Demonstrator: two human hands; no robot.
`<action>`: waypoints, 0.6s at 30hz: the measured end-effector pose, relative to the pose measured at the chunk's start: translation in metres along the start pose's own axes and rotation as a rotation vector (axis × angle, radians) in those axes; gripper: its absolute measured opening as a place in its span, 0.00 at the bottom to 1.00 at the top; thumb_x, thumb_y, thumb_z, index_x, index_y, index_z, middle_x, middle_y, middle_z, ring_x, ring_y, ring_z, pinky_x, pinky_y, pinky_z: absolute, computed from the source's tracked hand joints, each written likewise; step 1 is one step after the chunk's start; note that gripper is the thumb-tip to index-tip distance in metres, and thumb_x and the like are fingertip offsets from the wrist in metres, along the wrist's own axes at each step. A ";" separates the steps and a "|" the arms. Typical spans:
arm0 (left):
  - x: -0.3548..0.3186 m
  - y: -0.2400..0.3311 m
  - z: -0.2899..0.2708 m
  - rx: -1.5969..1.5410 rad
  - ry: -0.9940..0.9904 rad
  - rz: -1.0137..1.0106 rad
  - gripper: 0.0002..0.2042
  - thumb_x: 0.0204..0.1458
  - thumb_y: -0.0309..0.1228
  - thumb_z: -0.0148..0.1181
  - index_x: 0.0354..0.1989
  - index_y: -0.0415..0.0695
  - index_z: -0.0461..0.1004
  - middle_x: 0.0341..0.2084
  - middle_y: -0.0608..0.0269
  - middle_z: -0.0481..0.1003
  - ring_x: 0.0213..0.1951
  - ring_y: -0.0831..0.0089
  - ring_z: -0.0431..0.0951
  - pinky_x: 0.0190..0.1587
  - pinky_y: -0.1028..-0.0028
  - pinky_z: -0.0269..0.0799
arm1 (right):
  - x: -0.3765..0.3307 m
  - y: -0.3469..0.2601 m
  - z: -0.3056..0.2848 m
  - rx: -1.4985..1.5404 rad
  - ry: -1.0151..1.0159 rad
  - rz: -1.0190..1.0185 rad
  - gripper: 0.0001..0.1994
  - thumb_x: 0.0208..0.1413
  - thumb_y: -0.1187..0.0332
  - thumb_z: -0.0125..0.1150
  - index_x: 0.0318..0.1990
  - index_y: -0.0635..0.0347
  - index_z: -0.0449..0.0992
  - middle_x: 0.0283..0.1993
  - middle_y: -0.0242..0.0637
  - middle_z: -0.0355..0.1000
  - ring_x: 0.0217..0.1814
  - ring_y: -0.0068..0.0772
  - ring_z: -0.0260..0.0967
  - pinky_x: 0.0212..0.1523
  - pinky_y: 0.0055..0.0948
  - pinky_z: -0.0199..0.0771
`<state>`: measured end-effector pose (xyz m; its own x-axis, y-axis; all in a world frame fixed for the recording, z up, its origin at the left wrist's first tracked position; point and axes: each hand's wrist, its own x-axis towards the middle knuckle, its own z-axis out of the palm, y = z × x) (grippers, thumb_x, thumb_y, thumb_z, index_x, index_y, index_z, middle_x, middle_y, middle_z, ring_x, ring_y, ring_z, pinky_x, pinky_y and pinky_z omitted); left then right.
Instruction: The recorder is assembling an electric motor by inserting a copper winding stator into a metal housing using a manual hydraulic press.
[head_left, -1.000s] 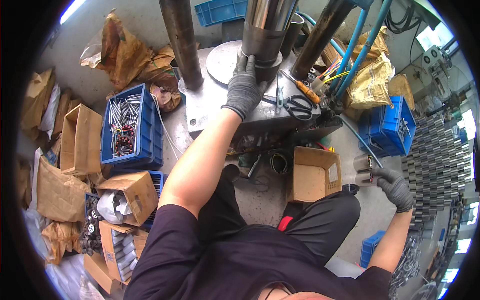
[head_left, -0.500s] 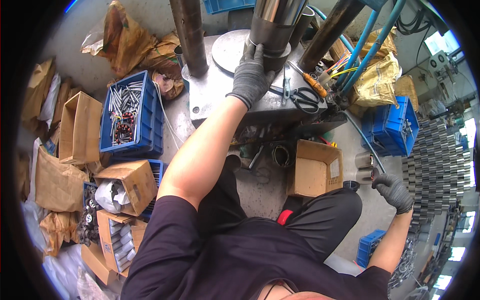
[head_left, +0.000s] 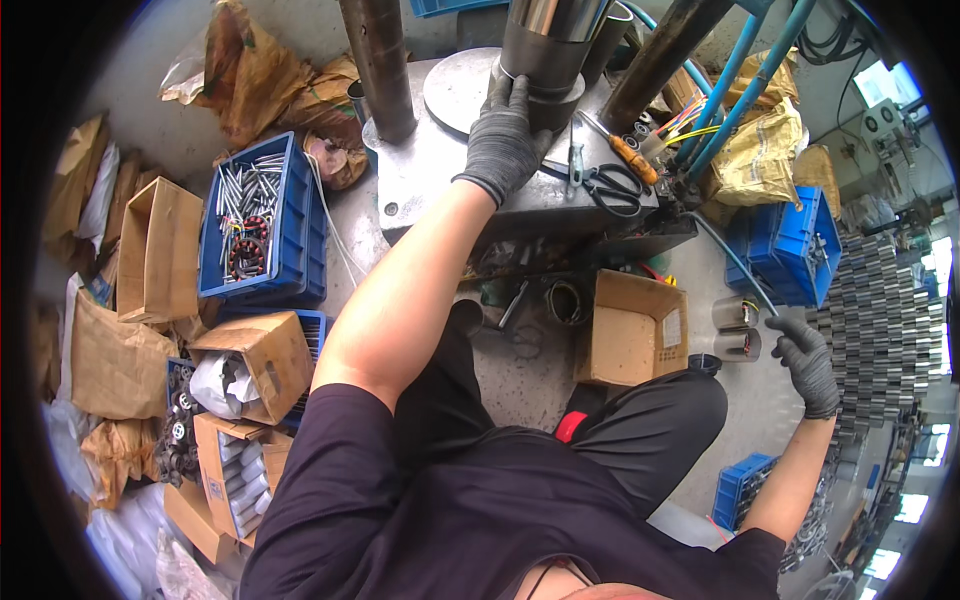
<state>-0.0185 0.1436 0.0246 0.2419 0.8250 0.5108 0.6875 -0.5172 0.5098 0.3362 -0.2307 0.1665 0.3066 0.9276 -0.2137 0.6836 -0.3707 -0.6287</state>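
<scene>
My left hand [head_left: 503, 145], in a dark grey knitted glove, reaches forward to the press. Its fingers are stretched out against a dark metal cylinder [head_left: 543, 62], with the thumb spread to the right. That cylinder stands upright on the press bed, beside a round plate [head_left: 452, 95]. Off to the right, my gloved right hand [head_left: 805, 368] has its fingers bent at the end of a long bluish lever [head_left: 735, 262]. Scissors [head_left: 613, 190], a screwdriver with an orange handle [head_left: 633, 160] and a tool with a pale handle [head_left: 576, 163] lie right of my left hand.
Steel columns [head_left: 380, 75] flank the press bed. An open cardboard box [head_left: 635, 330] stands between my knees and the press. Two metal sleeves [head_left: 735, 314] are on the floor near my right hand. Blue crates [head_left: 310, 240] and cartons line the left; stacked metal parts [head_left: 880, 340] fill the right.
My right hand has moved forward and slightly right, and the lever's end has shifted the same way. My left hand stays at the cylinder.
</scene>
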 end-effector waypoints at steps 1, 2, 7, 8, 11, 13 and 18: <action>-0.001 -0.001 0.000 0.000 -0.002 -0.001 0.45 0.50 0.35 0.70 0.75 0.37 0.52 0.73 0.40 0.55 0.69 0.44 0.64 0.71 0.58 0.64 | 0.000 0.000 0.001 0.052 0.145 -0.112 0.15 0.58 0.75 0.56 0.50 0.64 0.82 0.37 0.33 0.78 0.30 0.22 0.71 0.34 0.26 0.75; -0.001 -0.002 -0.001 -0.003 -0.005 -0.004 0.45 0.50 0.35 0.70 0.75 0.37 0.52 0.73 0.40 0.55 0.69 0.44 0.64 0.71 0.58 0.64 | -0.001 0.001 -0.003 0.013 0.095 -0.044 0.16 0.58 0.76 0.55 0.51 0.64 0.81 0.41 0.35 0.80 0.32 0.22 0.72 0.36 0.25 0.75; -0.001 -0.003 -0.002 0.014 -0.009 -0.005 0.45 0.50 0.35 0.71 0.75 0.37 0.52 0.73 0.40 0.55 0.69 0.44 0.64 0.71 0.58 0.64 | 0.002 -0.006 -0.010 -0.090 -0.228 0.152 0.18 0.58 0.77 0.54 0.55 0.63 0.79 0.45 0.36 0.80 0.35 0.22 0.73 0.38 0.25 0.75; 0.000 -0.003 -0.002 0.006 -0.016 -0.011 0.45 0.50 0.35 0.71 0.75 0.37 0.53 0.72 0.40 0.55 0.69 0.44 0.64 0.71 0.58 0.64 | 0.003 -0.003 -0.009 -0.039 -0.084 0.053 0.17 0.58 0.76 0.54 0.54 0.63 0.80 0.43 0.36 0.80 0.34 0.23 0.74 0.36 0.26 0.75; 0.000 0.001 -0.004 -0.007 -0.043 -0.033 0.45 0.50 0.35 0.71 0.75 0.37 0.53 0.72 0.40 0.55 0.69 0.44 0.64 0.71 0.58 0.64 | 0.001 0.000 -0.007 0.038 0.100 -0.091 0.16 0.59 0.76 0.55 0.52 0.62 0.81 0.42 0.35 0.81 0.32 0.23 0.74 0.34 0.26 0.76; 0.001 0.001 -0.004 -0.006 -0.061 -0.048 0.45 0.49 0.36 0.71 0.75 0.37 0.53 0.72 0.40 0.56 0.69 0.44 0.64 0.71 0.58 0.64 | -0.002 -0.002 -0.009 -0.100 -0.155 0.138 0.17 0.59 0.77 0.53 0.55 0.62 0.79 0.45 0.36 0.80 0.34 0.22 0.75 0.35 0.25 0.75; -0.001 -0.002 -0.002 0.005 -0.006 -0.007 0.45 0.50 0.36 0.71 0.75 0.37 0.53 0.72 0.39 0.56 0.69 0.44 0.64 0.71 0.58 0.64 | 0.000 -0.009 -0.008 -0.045 -0.104 0.119 0.18 0.58 0.76 0.53 0.54 0.61 0.80 0.46 0.36 0.80 0.33 0.22 0.75 0.34 0.24 0.75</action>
<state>-0.0219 0.1432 0.0244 0.2415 0.8299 0.5030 0.6928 -0.5104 0.5095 0.3350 -0.2274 0.1782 0.3185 0.8759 -0.3624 0.6764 -0.4778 -0.5606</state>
